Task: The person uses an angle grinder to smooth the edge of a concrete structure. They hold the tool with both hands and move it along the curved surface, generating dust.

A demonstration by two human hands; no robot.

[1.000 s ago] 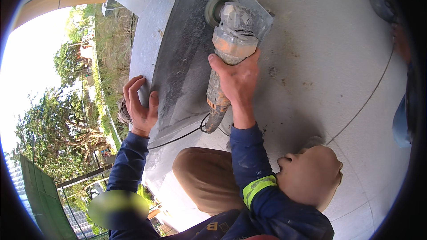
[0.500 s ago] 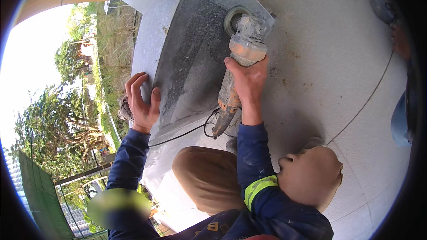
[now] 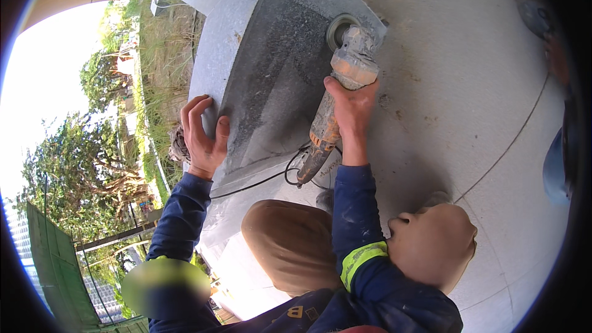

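Observation:
My right hand (image 3: pixel 354 108) is wrapped round the body of an angle grinder (image 3: pixel 356 65), which is coated in grey dust with orange showing through. Its round disc (image 3: pixel 341 29) lies against the dark, dusty face of a grey stone or concrete block (image 3: pixel 268 61), close to the far right corner. Whether the disc is spinning cannot be told. On the block's left edge rests my left hand (image 3: pixel 206 139), its fingers apart over the pale top surface and the thumb by the dark face. Nothing is held in it.
A black power cord (image 3: pixel 253 184) runs from the grinder's tail past my bent knee (image 3: pixel 287 240). Pale paving (image 3: pixel 456 117) spreads to the right, with a thin cable (image 3: pixel 515 139) across it. Another person's blue-clad leg (image 3: pixel 557 163) is at the right rim. Plants (image 3: pixel 80 154) lie left.
The grinder has slid slightly right over the block's face, toward the far corner. My left hand remains on the block's edge. The whole view has shifted a little.

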